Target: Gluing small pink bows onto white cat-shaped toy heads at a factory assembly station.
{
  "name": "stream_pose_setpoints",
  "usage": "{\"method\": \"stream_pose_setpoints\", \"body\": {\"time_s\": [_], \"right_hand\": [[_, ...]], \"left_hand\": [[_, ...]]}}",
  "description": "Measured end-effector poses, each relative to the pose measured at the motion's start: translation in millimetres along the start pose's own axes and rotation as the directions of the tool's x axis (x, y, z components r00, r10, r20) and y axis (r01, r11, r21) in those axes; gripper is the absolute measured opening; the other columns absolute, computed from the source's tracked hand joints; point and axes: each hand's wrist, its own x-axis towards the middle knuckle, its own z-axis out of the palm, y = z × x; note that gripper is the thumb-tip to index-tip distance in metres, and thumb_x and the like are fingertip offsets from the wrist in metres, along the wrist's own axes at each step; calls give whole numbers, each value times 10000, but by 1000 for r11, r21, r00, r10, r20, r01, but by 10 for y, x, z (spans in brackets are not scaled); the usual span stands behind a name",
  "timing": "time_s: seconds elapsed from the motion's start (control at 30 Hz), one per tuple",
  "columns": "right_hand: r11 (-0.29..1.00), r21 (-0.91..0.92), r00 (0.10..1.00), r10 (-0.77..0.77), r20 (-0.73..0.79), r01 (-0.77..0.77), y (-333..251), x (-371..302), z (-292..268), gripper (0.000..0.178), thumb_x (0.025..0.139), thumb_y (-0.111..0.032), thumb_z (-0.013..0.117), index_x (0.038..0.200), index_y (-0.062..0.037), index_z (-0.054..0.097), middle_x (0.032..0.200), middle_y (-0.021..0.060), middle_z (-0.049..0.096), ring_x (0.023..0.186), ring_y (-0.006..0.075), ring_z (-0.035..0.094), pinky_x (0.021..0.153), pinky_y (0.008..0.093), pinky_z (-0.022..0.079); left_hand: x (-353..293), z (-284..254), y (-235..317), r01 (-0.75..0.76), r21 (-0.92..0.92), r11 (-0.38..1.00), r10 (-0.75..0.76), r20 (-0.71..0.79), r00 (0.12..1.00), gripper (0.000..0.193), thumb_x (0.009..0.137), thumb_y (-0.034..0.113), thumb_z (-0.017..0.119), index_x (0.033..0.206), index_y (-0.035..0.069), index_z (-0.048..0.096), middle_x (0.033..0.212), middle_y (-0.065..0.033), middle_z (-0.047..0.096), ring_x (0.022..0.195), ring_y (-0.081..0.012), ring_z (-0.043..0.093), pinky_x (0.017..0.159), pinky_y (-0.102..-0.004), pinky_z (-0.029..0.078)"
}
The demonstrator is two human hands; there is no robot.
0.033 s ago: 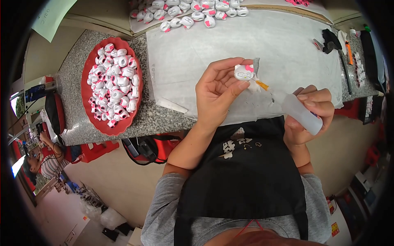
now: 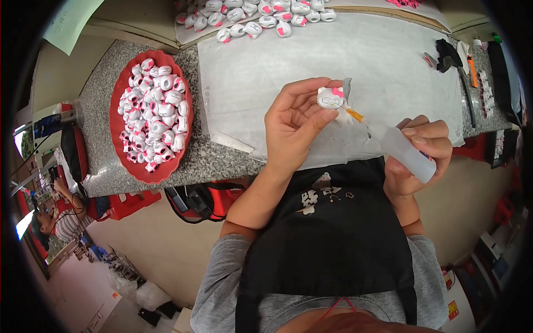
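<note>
My left hand point(image 2: 294, 122) pinches a small white cat-head figure point(image 2: 327, 99) with a pink bow between thumb and fingers, its face turned up. In my right hand point(image 2: 425, 144) is a translucent squeeze bottle point(image 2: 408, 154), tilted to point up and left. The bottle's orange needle tip point(image 2: 354, 115) reaches the front of the figure; whether it touches is too small to tell. A grey scrap of cloth or paper point(image 2: 347, 89) sticks up beside the figure, near my left fingertips.
To the left, a red scalloped tray point(image 2: 115, 119) is heaped with similar figures. More figures point(image 2: 266, 22) lie along the back. White paper point(image 2: 250, 72) covers the granite counter point(image 2: 102, 94). Tools and a black cloth point(image 2: 447, 55) lie at right. Another person point(image 2: 61, 216) sits far left.
</note>
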Motion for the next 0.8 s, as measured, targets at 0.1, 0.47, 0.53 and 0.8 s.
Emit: {"method": "stream_pose_setpoints", "body": {"time_s": [0.1, 0.47, 0.53, 0.8], "right_hand": [[1000, -3, 1000, -7, 16, 7, -1, 1, -5, 400, 530, -114, 742, 825, -55, 479, 796, 63, 458, 601, 126, 489, 552, 239, 417], [1000, -24, 998, -7, 58, 9, -48, 9, -29, 400, 520, -98, 745, 819, -58, 483, 796, 63, 457, 592, 122, 476, 532, 229, 410], [1000, -20, 999, -20, 49, 21, -55, 15, -27, 395, 523, -91, 742, 818, -59, 482, 792, 63, 454, 585, 122, 470, 521, 226, 404], [998, -34, 998, -57, 41, 59, -42, 19, -23, 404, 528, -84, 739, 831, -60, 473, 796, 64, 451, 583, 123, 471, 516, 227, 407]], "left_hand": [[7, -6, -4, 4, -38, 999, -2, 44, 999, 357, 695, -108, 504, 1031, -50, 397, 1021, -185, 477, 928, -173, 490, 779, -241, 422], [6, -7, -2, 38, -70, 997, -35, 50, 998, 357, 699, -84, 518, 1034, -43, 401, 1014, -178, 486, 934, -176, 488, 799, -255, 410], [3, -12, 6, 53, -82, 995, -49, 48, 998, 357, 700, -80, 519, 1035, -42, 401, 1013, -177, 488, 935, -176, 488, 799, -255, 410], [4, -10, 4, 56, -123, 991, -48, 71, 996, 354, 702, -76, 521, 1034, -38, 403, 1006, -174, 495, 938, -176, 487, 793, -254, 411]]}}
